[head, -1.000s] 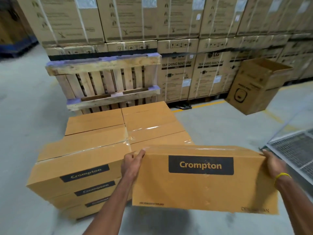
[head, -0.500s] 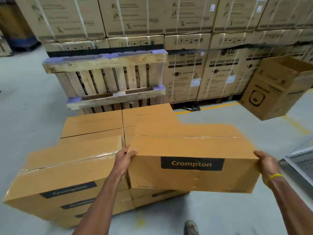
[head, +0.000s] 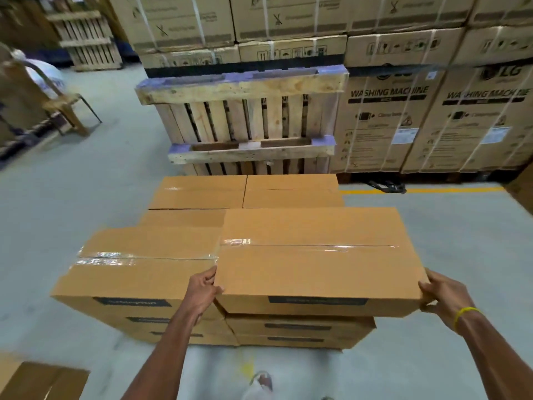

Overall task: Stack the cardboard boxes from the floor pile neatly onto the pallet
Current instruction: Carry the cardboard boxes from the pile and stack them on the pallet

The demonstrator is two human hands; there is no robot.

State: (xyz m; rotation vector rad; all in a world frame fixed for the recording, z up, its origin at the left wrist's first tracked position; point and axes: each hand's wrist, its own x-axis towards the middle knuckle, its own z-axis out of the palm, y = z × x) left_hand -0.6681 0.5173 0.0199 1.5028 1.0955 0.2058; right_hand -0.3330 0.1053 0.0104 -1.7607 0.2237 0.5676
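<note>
A long brown cardboard box [head: 314, 255] with a dark label lies flat on the right front of a stack of like boxes [head: 138, 272]. My left hand [head: 202, 293] grips its near left corner. At the near right corner my right hand [head: 444, 295], with a yellow band at the wrist, holds the box end. The box overhangs the stack's right side a little. Whatever carries the stack is hidden under it.
Empty wooden pallets [head: 248, 116] stand on edge behind the stack. Strapped washing machine cartons [head: 432, 119] form a wall at the back right. A chair [head: 60, 99] stands at the far left. Another cardboard box [head: 37, 382] lies at the bottom left.
The held box went from upright in front of the stack to lying flat on top of it, moving forward and left. The view turned left and stepped closer.
</note>
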